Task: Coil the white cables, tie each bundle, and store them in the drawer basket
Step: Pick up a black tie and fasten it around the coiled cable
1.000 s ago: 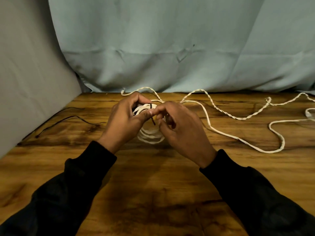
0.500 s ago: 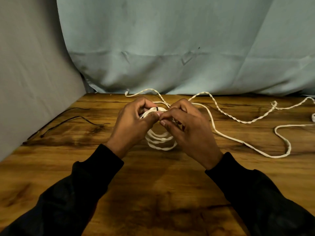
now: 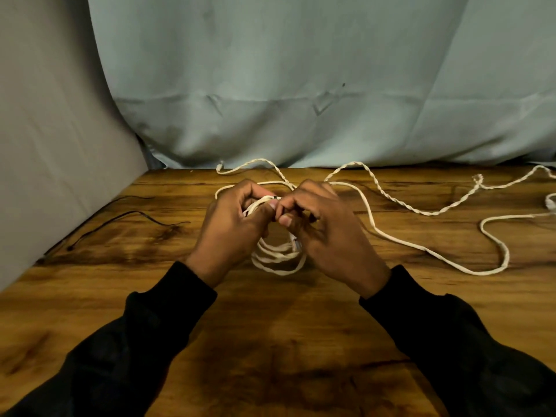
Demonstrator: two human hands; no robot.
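Note:
A coiled bundle of white cable [image 3: 278, 260] hangs between my two hands above the wooden table [image 3: 270, 341]. My left hand [image 3: 231, 230] grips the top of the coil, thumb pressed on the strands. My right hand [image 3: 325, 233] pinches a thin black tie [image 3: 275, 196] wrapped round the coil's top, right beside my left thumb. Most of the tie is hidden by my fingers. A long loose white cable [image 3: 421, 249] trails from behind my hands across the table to the right. No drawer basket is in view.
Thin black ties [image 3: 144, 213] lie on the table at the left, near a grey cloth wall [image 3: 60, 145]. A pale blue cloth backdrop [image 3: 301, 85] closes off the table's far edge. A twisted white cable [image 3: 427, 211] loops at the back right.
The black tie's free end stuck out below my fingers before; now only a short bit shows on top of the coil. My hands have closed tighter together around the bundle.

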